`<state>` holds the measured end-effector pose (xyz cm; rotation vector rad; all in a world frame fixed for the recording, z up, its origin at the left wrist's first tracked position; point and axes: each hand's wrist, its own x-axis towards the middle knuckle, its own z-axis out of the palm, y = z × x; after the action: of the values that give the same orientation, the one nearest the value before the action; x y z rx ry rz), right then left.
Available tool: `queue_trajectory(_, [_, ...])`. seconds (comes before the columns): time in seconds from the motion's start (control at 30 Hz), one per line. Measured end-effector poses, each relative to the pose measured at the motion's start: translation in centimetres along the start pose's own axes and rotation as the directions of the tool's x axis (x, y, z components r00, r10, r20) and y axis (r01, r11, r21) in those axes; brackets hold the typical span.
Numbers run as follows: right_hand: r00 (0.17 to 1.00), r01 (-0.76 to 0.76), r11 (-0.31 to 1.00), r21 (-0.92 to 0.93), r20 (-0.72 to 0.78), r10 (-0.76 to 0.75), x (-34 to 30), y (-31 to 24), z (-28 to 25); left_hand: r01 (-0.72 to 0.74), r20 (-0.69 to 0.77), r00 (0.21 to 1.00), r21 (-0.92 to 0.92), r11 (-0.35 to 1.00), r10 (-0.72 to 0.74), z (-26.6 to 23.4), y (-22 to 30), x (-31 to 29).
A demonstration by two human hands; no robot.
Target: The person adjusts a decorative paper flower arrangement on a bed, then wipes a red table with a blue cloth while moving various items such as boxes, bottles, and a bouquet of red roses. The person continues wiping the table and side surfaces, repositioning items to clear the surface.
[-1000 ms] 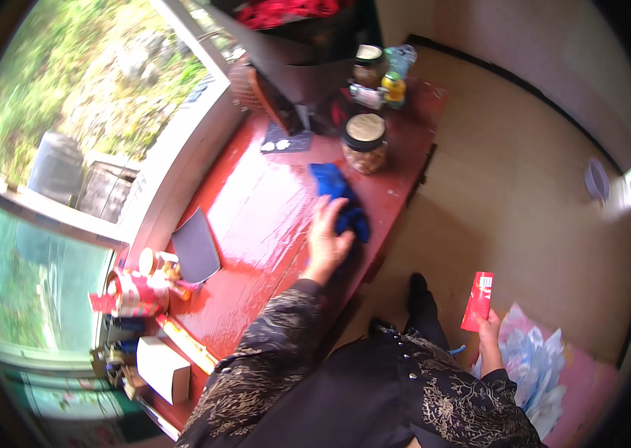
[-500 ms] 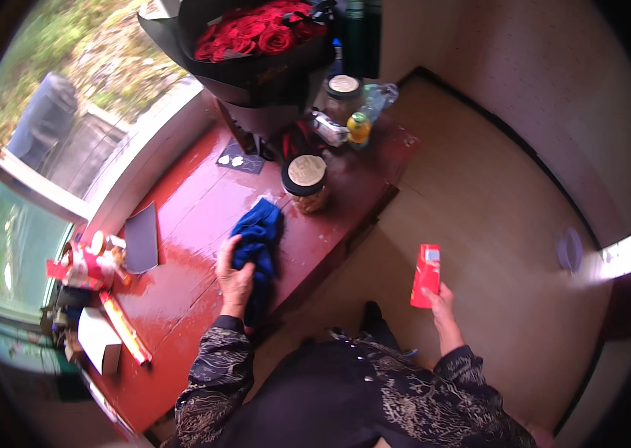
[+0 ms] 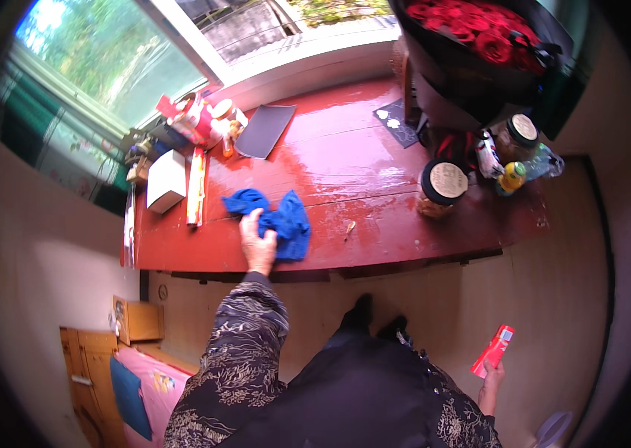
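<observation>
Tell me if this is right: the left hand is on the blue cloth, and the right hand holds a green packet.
Not quite: the packet in the right hand is red, not green, as the head view shows. The left hand is on the blue cloth.

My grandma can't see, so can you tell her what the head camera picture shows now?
A person's left hand touches a crumpled blue cloth on a red table; the right hand holds a red packet. Wrapped red roses stand near the table's right end.
</observation>
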<state>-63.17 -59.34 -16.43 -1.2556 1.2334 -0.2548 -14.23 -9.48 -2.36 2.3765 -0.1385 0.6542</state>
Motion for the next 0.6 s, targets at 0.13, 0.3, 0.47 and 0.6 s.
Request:
queue_trajectory(0.13, [0.984,0.149,0.988,0.042,0.087,-0.153,4.0,-4.6,1.3,-0.059,0.137,0.986,-0.215,0.975,0.090,2.9,9.5,-4.7])
queue_trajectory(0.3, [0.932,0.321,0.939,0.124,0.134,-0.337,0.6,-13.5,7.6,-0.130,0.242,0.936,-0.436,0.890,0.256,7.7,16.8,-9.7])
queue_trajectory(0.47, [0.850,0.422,0.853,0.308,0.192,-0.490,-4.3,-21.9,14.7,0.102,0.367,0.889,-0.739,0.666,0.272,9.1,19.6,-8.5])
queue_trajectory(0.6, [0.833,0.462,0.818,0.344,0.148,-0.533,-6.0,-24.6,18.1,0.200,0.333,0.934,-0.787,0.584,0.130,3.1,18.0,-0.9])
